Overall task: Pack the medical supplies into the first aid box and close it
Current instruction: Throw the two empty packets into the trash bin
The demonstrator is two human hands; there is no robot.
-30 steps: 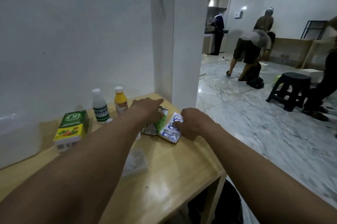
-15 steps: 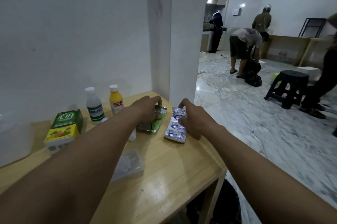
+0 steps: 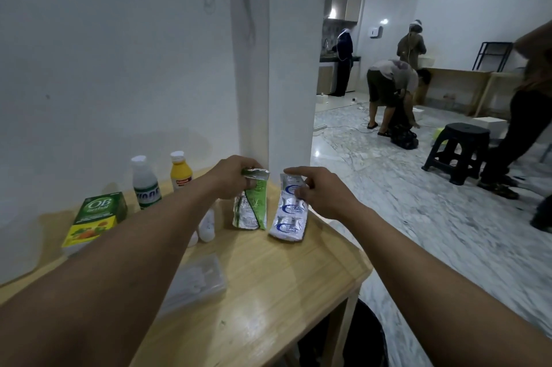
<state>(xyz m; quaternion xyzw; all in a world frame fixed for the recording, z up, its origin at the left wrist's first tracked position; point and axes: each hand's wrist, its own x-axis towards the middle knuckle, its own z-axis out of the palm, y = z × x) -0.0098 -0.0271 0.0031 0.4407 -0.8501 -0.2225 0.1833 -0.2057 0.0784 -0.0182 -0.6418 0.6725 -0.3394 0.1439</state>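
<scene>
Wooden bench, white wall behind. Clear plastic box: flat, partly under the left forearm, on the person's side of both hands. Left hand: pinches green sachet strip by its far end. Blue blister strip: parallel, far end pinched by right hand. Box likely nearer the left.

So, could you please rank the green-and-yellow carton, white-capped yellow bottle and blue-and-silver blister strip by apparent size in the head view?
1. Carton
2. Blister strip
3. Yellow bottle, though it stands farther away, partly behind the left forearm
</scene>
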